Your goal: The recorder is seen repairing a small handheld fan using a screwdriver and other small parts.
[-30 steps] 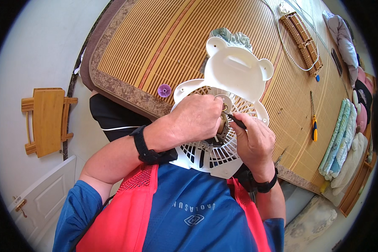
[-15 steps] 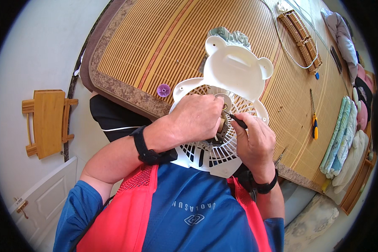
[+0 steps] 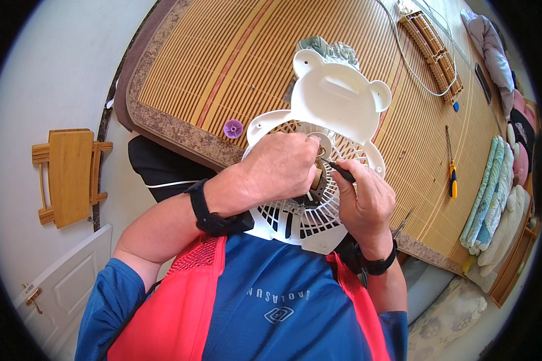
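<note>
A white bear-shaped fan housing [image 3: 334, 99] with a round slatted grille [image 3: 325, 221] rests against my body at the bed's edge. Inside the grille sits the fan's motor [image 3: 312, 197], partly covered by my hands. My left hand [image 3: 278, 165] lies over the motor from the left. Its fingers are curled closed at a round pale part, and what they pinch is hidden. From the right, my right hand [image 3: 367, 198] grips a small black-handled screwdriver [image 3: 342, 172] between thumb and fingers. The screwdriver's thin tip points into the motor area, beside my left fingertips.
On the bamboo mat [image 3: 199, 66] lie a purple round knob [image 3: 233, 129], a yellow-and-black screwdriver [image 3: 452, 174] and a bamboo slatted piece [image 3: 433, 51] with a white cord. Folded quilts [image 3: 485, 192] line the right side. A wooden folding stool [image 3: 71, 178] stands at left.
Both hands and the screwdriver stay almost in the same place at the motor. The view has shifted very slightly.
</note>
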Tool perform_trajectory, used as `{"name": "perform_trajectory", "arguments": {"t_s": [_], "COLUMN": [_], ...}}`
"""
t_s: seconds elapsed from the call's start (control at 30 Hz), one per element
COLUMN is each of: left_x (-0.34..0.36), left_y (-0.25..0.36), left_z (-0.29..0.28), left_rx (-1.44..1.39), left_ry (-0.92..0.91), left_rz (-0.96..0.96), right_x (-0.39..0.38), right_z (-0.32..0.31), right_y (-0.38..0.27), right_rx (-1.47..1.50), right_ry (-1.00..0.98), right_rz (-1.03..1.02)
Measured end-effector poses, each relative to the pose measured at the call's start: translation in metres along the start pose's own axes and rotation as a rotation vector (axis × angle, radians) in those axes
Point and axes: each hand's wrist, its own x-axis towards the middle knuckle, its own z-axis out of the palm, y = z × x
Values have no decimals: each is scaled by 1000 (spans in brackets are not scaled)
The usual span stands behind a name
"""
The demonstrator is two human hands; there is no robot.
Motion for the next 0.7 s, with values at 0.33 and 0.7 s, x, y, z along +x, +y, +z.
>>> {"name": "perform_trajectory", "arguments": {"t_s": [0.33,0.7], "left_x": [0,0], "left_y": [-2,2], "left_z": [1,-3], "left_rx": [-9,-12], "left_ry": [28,7], "left_rz": [21,-4], "right_x": [-1,-1], "right_z": [2,3], "right_y": [1,2], "right_rx": [-2,-9], "right_ry": [14,28], "right_rz": [4,5]}}
